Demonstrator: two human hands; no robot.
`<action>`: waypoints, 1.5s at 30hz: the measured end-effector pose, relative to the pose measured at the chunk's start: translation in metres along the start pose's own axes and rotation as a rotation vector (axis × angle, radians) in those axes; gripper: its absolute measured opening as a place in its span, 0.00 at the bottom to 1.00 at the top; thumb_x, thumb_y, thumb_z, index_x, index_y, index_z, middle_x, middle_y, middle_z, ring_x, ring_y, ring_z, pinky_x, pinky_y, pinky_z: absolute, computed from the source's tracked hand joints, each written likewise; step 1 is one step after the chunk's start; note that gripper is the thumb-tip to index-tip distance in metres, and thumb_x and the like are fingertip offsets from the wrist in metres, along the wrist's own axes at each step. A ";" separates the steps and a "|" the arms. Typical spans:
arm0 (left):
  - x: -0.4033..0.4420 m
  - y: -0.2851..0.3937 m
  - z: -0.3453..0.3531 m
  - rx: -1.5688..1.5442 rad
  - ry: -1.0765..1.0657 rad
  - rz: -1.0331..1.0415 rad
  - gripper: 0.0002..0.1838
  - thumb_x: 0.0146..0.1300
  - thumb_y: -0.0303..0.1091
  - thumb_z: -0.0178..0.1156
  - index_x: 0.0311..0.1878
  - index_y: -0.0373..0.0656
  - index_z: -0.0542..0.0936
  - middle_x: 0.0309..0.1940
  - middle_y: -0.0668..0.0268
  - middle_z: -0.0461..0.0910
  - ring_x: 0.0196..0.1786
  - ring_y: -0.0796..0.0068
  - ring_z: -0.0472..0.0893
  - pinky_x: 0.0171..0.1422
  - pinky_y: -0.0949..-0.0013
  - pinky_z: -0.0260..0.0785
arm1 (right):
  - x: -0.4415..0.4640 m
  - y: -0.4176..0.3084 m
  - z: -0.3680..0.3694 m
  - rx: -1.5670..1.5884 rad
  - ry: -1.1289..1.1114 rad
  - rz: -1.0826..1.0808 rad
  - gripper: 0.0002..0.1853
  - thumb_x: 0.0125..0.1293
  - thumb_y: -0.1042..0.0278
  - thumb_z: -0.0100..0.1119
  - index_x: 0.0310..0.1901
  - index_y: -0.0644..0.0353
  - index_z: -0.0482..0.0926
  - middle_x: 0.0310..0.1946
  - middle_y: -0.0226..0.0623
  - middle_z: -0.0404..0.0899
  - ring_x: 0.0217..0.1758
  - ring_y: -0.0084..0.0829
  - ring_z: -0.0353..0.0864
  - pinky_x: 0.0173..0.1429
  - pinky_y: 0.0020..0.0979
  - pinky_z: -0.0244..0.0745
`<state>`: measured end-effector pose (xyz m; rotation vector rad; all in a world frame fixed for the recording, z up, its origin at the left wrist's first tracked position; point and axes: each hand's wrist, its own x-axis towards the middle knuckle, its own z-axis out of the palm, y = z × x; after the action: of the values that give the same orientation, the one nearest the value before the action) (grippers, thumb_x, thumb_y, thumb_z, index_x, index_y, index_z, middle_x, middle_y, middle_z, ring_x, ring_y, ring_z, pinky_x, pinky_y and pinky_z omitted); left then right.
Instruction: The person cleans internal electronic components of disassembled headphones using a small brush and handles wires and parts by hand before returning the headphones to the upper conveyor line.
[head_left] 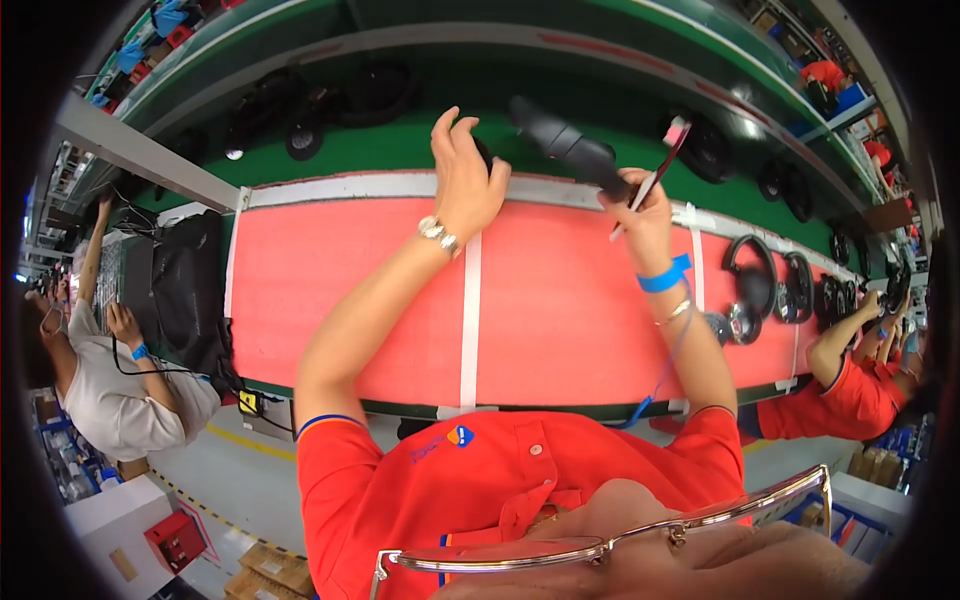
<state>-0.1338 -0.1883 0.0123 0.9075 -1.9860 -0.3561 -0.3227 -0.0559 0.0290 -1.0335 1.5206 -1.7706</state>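
Observation:
My left hand [468,180] is raised over the far edge of the pink mat [370,290], its fingers curled around a dark round part [484,154] that is mostly hidden. In my right hand [640,205] are a slim brush-like tool [660,172] with a pinkish tip and one end of a black, elongated part [565,143]. That part reaches up and left over the green belt and is blurred. A blue wrist strap [666,275] circles my right wrist, with a thin cord hanging from it.
Black headphone-like parts [750,275] lie on the mat at right. More black parts [378,95] rest on the green belt [430,125]. A metal post [150,150] stands at left beside a black bag [188,285]. Co-workers sit left [130,400] and right [835,395].

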 end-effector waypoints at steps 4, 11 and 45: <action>0.042 -0.035 0.054 -0.003 0.074 -0.145 0.31 0.52 0.29 0.63 0.58 0.32 0.62 0.61 0.42 0.56 0.62 0.39 0.62 0.65 0.51 0.60 | 0.045 0.047 0.011 -0.243 0.003 -0.407 0.13 0.46 0.92 0.53 0.32 0.63 0.70 0.37 0.33 0.73 0.38 0.22 0.71 0.45 0.22 0.67; 0.064 -0.063 0.088 -0.051 0.230 -0.293 0.34 0.48 0.35 0.71 0.55 0.32 0.66 0.55 0.44 0.63 0.60 0.46 0.64 0.66 0.56 0.60 | 0.082 0.046 0.036 -0.161 0.166 -0.051 0.10 0.59 0.76 0.65 0.36 0.61 0.71 0.21 0.24 0.65 0.21 0.16 0.63 0.25 0.22 0.58; 0.051 -0.012 0.101 -0.417 -0.231 -0.020 0.25 0.59 0.18 0.57 0.61 0.43 0.73 0.51 0.53 0.77 0.50 0.58 0.78 0.58 0.63 0.71 | 0.083 0.057 0.030 -0.117 0.049 0.061 0.19 0.68 0.71 0.52 0.61 0.58 0.73 0.49 0.32 0.72 0.39 0.18 0.72 0.36 0.18 0.69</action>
<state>-0.2279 -0.2434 -0.0192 0.6403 -2.0014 -0.8831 -0.3451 -0.1507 -0.0102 -0.9952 1.6850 -1.6941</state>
